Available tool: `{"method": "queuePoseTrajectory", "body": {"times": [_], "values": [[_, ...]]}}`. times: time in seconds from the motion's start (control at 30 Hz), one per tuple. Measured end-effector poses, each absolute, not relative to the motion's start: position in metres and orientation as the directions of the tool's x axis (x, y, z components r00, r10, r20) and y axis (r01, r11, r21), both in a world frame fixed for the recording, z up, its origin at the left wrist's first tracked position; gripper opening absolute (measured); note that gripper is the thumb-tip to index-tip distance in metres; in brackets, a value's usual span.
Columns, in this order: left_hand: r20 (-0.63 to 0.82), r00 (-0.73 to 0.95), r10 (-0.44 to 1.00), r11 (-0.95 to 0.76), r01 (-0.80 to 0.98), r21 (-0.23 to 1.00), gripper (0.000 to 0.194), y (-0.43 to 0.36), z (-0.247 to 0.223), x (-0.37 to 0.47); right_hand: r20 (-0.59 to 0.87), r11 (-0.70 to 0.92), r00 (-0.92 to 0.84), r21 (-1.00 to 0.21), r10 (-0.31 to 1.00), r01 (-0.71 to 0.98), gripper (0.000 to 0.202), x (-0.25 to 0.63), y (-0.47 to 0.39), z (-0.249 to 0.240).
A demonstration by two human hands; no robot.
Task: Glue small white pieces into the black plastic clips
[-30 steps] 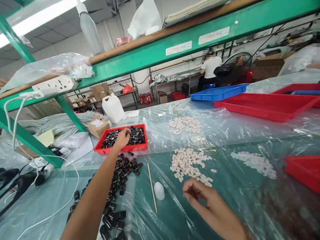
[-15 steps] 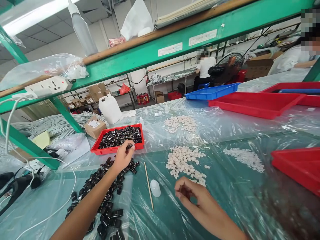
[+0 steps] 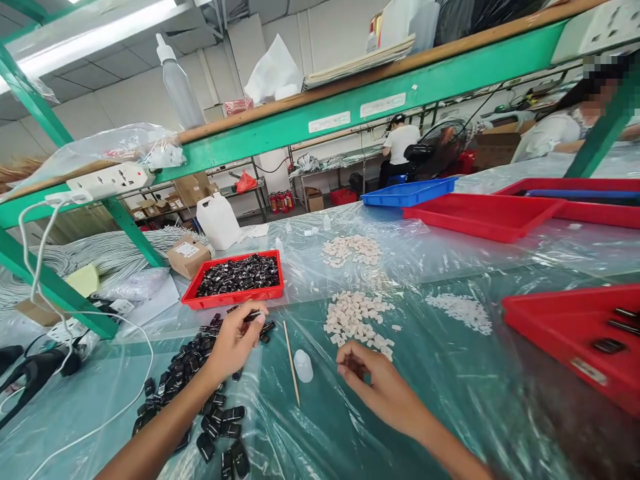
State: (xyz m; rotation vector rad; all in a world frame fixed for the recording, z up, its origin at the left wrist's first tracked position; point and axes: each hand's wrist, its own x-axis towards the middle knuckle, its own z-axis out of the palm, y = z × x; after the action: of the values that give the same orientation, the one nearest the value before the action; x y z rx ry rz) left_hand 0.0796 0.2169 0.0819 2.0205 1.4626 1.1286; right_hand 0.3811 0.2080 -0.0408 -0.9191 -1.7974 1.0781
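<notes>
I've got my L hand (image 3: 235, 341) just L of centre, thumb & fingers pinched on a small black part (image 3: 253, 315), near the front of a red tray (image 3: 270, 293) full of dark pcs. A loose black pile (image 3: 187, 368) lies lower L, partly behind that forearm. My R hand (image 3: 373, 381), lower centre, is half curled w/ a gap btwn thumb & fingers; can't tell if it holds anything. It's just below the pale chips (image 3: 354, 316). Btwn both hands: a thin stick (image 3: 291, 365) & a whitish cap (image 3: 303, 366), side by side.
</notes>
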Motion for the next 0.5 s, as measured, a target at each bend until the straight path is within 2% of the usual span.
{"method": "queuePoseTrajectory", "body": {"times": [0.2,0.4,0.5], "values": [[0.347,0.009,0.938,-0.252,0.705,0.663,0.042,0.239,0.047,0.055,0.313,0.396,-0.384,-0.904,0.869,0.160,0.013,0.378,0.208,-0.036],[0.338,-0.158,0.928,-0.059,0.833,0.550,0.021,0.294,0.007,0.036,0.335,0.410,-0.370,-0.901,0.866,0.145,0.008,0.378,0.207,-0.032],[0.335,-0.165,0.928,-0.022,0.870,0.492,0.019,0.331,0.004,0.030,0.322,0.400,-0.375,-0.904,0.870,0.153,0.007,0.380,0.206,-0.031]]}}
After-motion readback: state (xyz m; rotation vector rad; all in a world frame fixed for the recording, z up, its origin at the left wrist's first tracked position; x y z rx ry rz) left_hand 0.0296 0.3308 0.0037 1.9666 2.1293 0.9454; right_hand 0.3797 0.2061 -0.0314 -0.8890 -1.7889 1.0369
